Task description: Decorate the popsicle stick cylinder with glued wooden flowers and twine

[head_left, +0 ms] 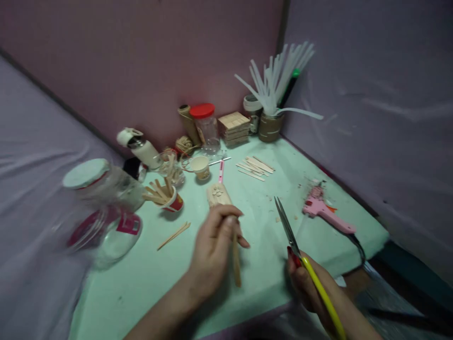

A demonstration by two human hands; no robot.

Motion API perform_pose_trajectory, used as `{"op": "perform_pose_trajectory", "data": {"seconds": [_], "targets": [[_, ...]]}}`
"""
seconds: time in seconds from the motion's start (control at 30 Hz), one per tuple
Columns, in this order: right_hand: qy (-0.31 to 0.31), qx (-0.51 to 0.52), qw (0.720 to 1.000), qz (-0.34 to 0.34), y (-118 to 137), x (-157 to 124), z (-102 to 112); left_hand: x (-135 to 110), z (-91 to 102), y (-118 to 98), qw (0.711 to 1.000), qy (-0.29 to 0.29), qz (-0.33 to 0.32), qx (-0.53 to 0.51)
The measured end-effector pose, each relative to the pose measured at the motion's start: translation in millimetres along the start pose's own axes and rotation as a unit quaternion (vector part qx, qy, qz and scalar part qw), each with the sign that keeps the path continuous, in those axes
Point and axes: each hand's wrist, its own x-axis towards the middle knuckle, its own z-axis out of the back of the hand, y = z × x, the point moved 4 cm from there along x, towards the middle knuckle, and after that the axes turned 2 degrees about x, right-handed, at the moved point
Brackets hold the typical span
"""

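My left hand [215, 245] pinches a wooden craft stick [236, 264], which points down toward the table's front edge. Just beyond that hand lies a small flat wooden piece [217, 192] with little pieces on its top; the hand partly hides it. A pink and white cutter [221, 172] lies behind it. In my right hand [311, 283] is a pair of scissors [290, 236] with yellow on the handle, its blades pointing up and away, nearly together. A pink glue gun [327, 213] rests on the table to the right of the scissors.
Loose sticks [255, 167] lie mid-table, two more [173, 235] at left near a paper cup [173, 200] of sticks. Along the back stand a red-lidded jar [208, 130], a wooden stack [234, 128] and a pot [271, 127] of white glue sticks. Clear jars [116, 184] line the left.
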Motion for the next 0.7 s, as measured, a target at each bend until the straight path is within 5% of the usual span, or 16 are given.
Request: {"op": "perform_pose_trajectory", "data": {"seconds": [0.1,0.2,0.4,0.7], "targets": [[-0.035,-0.028,0.999,0.025,-2.7,-8.8,14.0,-4.3,-59.7,53.9,0.978,0.106,0.155,-0.086],[-0.045,-0.051,0.997,0.029,-6.6,-17.7,21.0,3.7,-84.0,86.2,0.966,0.082,0.199,-0.146],[-0.028,-0.090,0.996,-0.007,-14.7,-19.3,17.7,10.4,-81.7,96.9,0.946,0.018,0.240,-0.219],[-0.001,-0.212,0.975,-0.062,-10.3,-19.4,15.3,0.4,-80.1,94.4,0.920,0.020,0.283,-0.271]]}}
